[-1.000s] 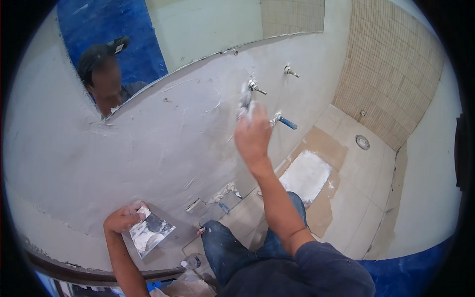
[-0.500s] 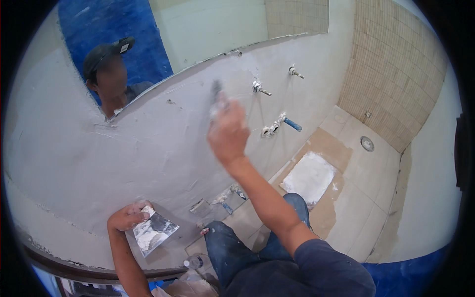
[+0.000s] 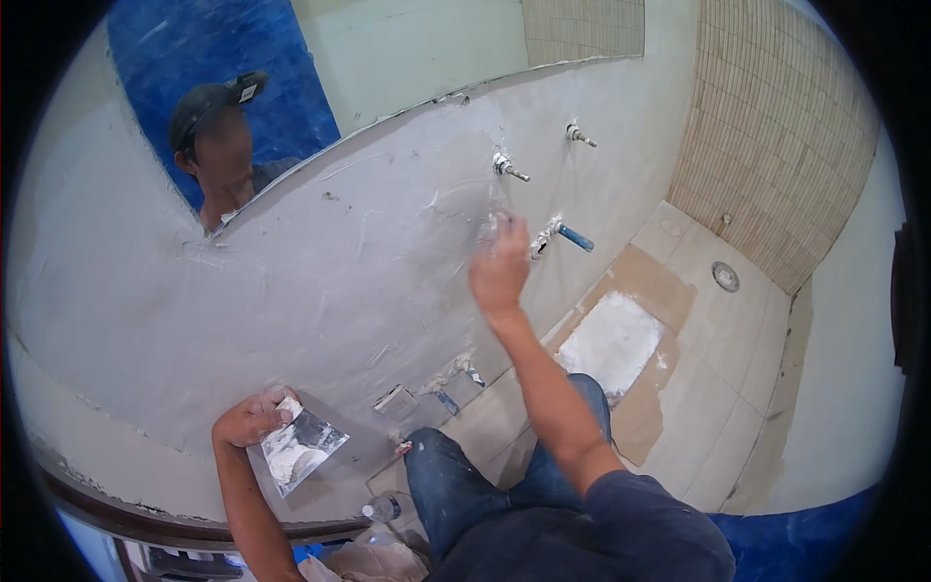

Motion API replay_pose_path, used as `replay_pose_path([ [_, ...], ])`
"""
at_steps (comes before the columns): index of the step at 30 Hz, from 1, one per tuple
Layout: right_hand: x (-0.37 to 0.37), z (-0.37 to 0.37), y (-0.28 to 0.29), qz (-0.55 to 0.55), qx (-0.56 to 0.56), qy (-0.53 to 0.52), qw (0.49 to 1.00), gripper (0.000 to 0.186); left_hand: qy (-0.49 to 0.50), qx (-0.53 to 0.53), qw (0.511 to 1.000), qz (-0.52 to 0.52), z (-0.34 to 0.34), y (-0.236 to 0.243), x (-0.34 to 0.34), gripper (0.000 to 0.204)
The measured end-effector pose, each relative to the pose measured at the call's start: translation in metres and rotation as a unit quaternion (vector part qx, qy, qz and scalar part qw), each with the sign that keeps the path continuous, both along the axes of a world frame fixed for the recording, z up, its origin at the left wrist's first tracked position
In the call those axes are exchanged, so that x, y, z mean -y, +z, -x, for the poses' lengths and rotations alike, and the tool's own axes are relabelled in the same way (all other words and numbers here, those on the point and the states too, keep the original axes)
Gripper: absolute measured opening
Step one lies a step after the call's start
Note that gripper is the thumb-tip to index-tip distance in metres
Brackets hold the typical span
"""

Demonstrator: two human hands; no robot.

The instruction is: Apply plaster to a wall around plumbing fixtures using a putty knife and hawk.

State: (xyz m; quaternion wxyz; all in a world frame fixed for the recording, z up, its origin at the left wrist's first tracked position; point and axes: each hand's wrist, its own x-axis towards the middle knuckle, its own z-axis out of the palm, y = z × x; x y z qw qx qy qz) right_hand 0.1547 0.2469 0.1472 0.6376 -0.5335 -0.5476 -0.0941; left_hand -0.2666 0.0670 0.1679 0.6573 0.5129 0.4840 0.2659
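Observation:
A square metal putty blade [image 3: 330, 444] smeared with white plaster is gripped along its upper edge by my left hand [image 3: 254, 419], at the lower left beside the wall. My right hand [image 3: 501, 272] is closed on a putty knife [image 3: 495, 215] against the grey skim-coated wall [image 3: 291, 301]. Its blade is blurred and partly hidden by the fingers. Just above that knife, a metal valve stem [image 3: 511, 171] sticks out of the wall. To the right of the hand is a blue pipe stub [image 3: 575, 238] in a rough hole.
A mirror [image 3: 407, 68] with a ragged lower edge spans the wall above. Another valve stem [image 3: 580, 137] projects at the upper right. White powder [image 3: 611, 344] lies on brown card [image 3: 645, 281] on the tiled floor. A floor drain [image 3: 724, 276] and clear bottle [image 3: 381, 509] also show.
My right hand has moved right and down along the wall with the putty knife, from below the mirror to beneath the valve stem. My left hand has hardly moved.

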Motion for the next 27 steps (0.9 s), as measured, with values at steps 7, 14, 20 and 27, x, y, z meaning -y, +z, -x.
replay_pose_path([
  [7, 0.077, 0.07, 0.011, -0.03, 0.154, 0.172, 0.973, 0.058, 0.017, 0.001, 1.0, -0.001, 0.01, -0.003, 0.009, 0.028],
  [14, 0.005, -0.006, 0.058, -0.193, 0.281, -0.003, 0.94, 0.059, 0.0, -0.011, 1.0, -0.015, -0.003, 0.003, 0.004, 0.03],
  [20, 0.021, 0.021, -0.022, -0.161, 0.312, 0.093, 0.932, 0.06, -0.04, -0.026, 0.999, -0.026, 0.014, -0.006, 0.0, 0.028],
  [27, 0.042, -0.008, 0.014, 0.019, 0.055, 0.078, 0.995, 0.048, -0.024, -0.018, 0.999, -0.023, 0.017, -0.008, 0.002, 0.028],
])
